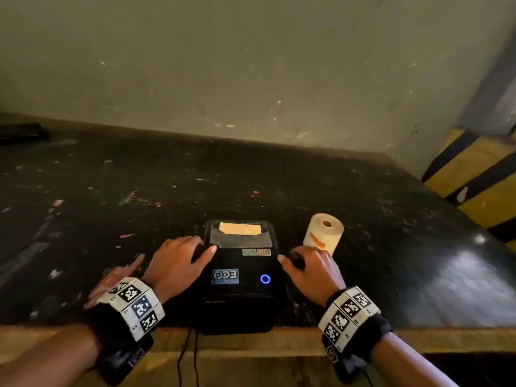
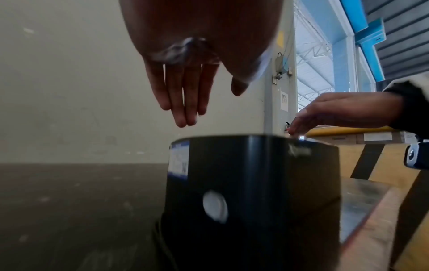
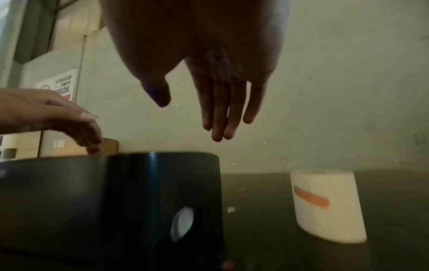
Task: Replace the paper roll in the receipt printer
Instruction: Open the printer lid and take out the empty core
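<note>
Receipt printer (image 1: 240, 272) sits at our table's (image 1: 139, 191) near edge, lid closed; our left hand (image 1: 176, 263) and right hand (image 1: 315, 268) flank it, fingers loosely spread, holding nothing. A fresh paper roll (image 1: 324, 233) stands just right of it, untouched. From our left wrist, straight fingers (image 2: 183, 102) hover above the printer's left side (image 2: 232, 183). From our right wrist, relaxed fingers (image 3: 220, 110) hang over its right side (image 3: 162, 192), the roll (image 3: 327, 205) beside. We judge nothing is done yet: opening, swapping and closing all remain.
</note>
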### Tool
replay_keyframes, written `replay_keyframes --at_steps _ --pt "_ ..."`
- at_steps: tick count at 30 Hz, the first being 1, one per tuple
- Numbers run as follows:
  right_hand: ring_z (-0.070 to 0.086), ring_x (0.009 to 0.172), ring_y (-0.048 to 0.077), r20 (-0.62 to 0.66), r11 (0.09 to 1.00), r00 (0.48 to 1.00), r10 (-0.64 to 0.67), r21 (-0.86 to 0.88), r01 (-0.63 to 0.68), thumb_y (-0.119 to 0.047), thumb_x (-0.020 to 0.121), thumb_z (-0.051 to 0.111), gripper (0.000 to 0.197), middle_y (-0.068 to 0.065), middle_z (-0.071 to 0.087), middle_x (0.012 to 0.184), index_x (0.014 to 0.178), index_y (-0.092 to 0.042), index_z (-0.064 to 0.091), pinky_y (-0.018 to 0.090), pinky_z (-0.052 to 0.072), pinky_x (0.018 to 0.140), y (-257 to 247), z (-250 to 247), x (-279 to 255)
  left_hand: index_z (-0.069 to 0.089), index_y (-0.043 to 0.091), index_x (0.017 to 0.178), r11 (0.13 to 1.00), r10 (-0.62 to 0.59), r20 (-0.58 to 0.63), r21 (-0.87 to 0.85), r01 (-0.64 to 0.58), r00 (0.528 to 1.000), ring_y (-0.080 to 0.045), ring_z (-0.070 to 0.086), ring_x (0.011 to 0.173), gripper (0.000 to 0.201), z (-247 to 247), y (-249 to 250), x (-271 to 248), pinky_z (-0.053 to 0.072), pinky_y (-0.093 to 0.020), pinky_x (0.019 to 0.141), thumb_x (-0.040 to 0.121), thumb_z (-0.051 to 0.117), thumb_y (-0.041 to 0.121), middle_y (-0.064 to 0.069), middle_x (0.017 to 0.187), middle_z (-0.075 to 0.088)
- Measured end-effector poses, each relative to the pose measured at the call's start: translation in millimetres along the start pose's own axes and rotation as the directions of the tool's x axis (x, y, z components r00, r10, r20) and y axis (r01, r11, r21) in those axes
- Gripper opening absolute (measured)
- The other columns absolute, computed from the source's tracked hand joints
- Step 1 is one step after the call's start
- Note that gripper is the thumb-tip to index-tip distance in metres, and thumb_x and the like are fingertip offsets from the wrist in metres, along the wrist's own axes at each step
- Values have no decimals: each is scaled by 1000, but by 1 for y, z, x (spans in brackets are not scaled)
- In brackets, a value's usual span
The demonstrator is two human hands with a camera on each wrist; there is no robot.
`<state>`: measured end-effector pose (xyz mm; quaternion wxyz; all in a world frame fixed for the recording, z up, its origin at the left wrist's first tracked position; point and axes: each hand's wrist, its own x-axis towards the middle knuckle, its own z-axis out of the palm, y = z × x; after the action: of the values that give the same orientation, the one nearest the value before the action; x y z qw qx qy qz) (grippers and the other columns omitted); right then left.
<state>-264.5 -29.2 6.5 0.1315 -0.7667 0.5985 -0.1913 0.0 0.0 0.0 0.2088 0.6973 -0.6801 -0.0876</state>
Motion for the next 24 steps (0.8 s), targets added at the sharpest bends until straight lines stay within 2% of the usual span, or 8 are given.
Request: replay_keyframes --at_steps 1,3,6,9,13,16,19,24 --pt "60 97 13 51 998 997 52 25 -54 -67 80 46 55 -2 65 109 110 -22 60 29 49 85 6 11 -6 56 26 106 998 -59 53 -34 61 997 -21 56 106 44 9 -6 -9 42 -36 91 87 35 60 2 116 61" --pt "56 109 16 103 995 990 96 23 -99 -82 69 39 80 -1 60 121 121 -24 53 35 48 92 13 27 -15 52 26 115 986 -116 84 -109 125 990 -24 53 114 60 25 -17 -22 42 -41 98 80 32 70 0 125 56" --pt "48 122 19 151 992 982 113 40 -120 -88 62 36 95 0 50 136 133 -26 40 39 43 101 20 50 -29 39 25 131 960 -159 159 -205 190 974 -27 45 127 81 48 -27 -41 38 -46 106 73 26 80 -5 140 45" --pt "48 123 20 173 982 977 121 122 -143 -86 62 40 94 0 49 137 137 -29 30 42 43 100 20 61 -34 26 24 141 937 -169 220 -265 225 961 -24 37 134 78 60 -27 -49 31 -42 112 80 34 72 -7 147 39" --pt "52 120 17 178 958 980 89 254 -133 -84 64 42 92 -1 52 136 138 -31 25 40 48 97 18 74 -39 36 24 134 887 -165 178 -404 225 970 -19 47 127 76 72 -29 -57 35 -43 110 78 32 77 -4 137 52" --pt "51 121 14 152 942 985 84 311 -129 -83 66 42 93 -4 52 136 140 -30 25 40 48 97 17 79 -42 44 19 129 887 -198 130 -397 234 971 -21 49 124 83 77 -26 -61 39 -44 108 75 27 80 -6 133 55" --pt "51 121 13 147 929 986 78 348 -125 -81 66 43 92 -5 51 136 140 -31 26 40 47 98 18 81 -42 43 18 132 895 -198 107 -385 224 974 -21 51 124 86 80 -25 -63 42 -44 105 76 23 80 -6 133 56" --pt "58 110 13 78 948 997 28 314 -51 -82 67 40 88 -3 59 127 138 -30 33 37 52 91 19 82 -40 44 15 129 909 -204 79 -355 218 976 -22 58 113 86 82 -24 -63 50 -44 96 77 19 79 -9 122 62"
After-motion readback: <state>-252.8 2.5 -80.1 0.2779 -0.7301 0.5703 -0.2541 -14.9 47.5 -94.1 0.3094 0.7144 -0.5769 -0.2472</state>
